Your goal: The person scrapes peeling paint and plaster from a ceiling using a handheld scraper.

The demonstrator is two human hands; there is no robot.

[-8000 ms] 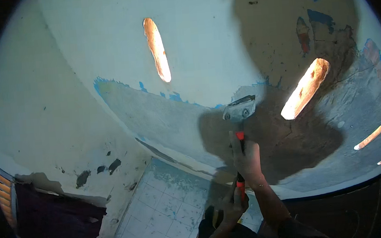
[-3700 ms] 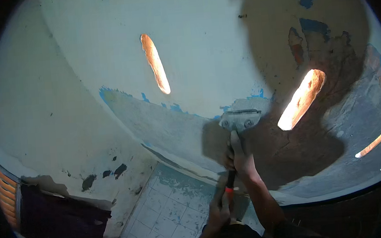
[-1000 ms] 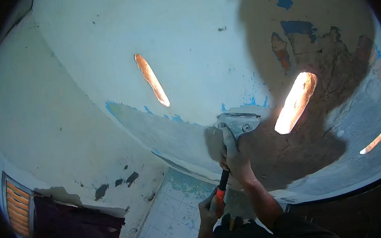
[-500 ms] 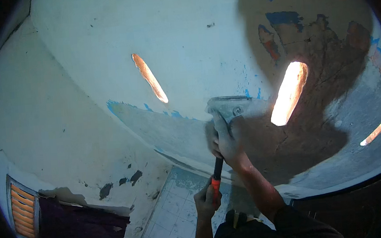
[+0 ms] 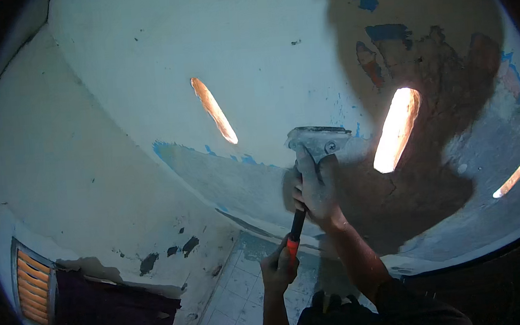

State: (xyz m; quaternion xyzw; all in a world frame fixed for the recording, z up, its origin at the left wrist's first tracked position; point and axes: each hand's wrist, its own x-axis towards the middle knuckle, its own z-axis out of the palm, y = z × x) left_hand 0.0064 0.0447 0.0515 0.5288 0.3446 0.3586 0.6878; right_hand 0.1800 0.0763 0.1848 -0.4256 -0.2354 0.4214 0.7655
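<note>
A long-handled scraper (image 5: 299,223) with a black and red grip slants up across the view. Its broad, dusty metal head (image 5: 316,141) has a screw in it and a dark blade along the top edge, which lies at the border between pale paint and bared grey wall (image 5: 243,179). My right hand (image 5: 318,188) is closed around the upper shaft, its fingers dusty and pressed up against the head. Lower down, my left hand (image 5: 279,268) wraps the red end of the grip. Whether the blade touches the wall I cannot tell.
Blue flecks and cracked, peeling plaster (image 5: 436,69) mark the wall at the right, partly in shadow. Bright strips of light (image 5: 397,130) fall on it. Below lies a tiled floor (image 5: 236,286). A dark cloth (image 5: 113,308) hangs beside a slatted vent (image 5: 31,284) at lower left.
The scraper head has moved slightly up along the wall and to the right, with both hands still on the tool. The whole view has shifted a little.
</note>
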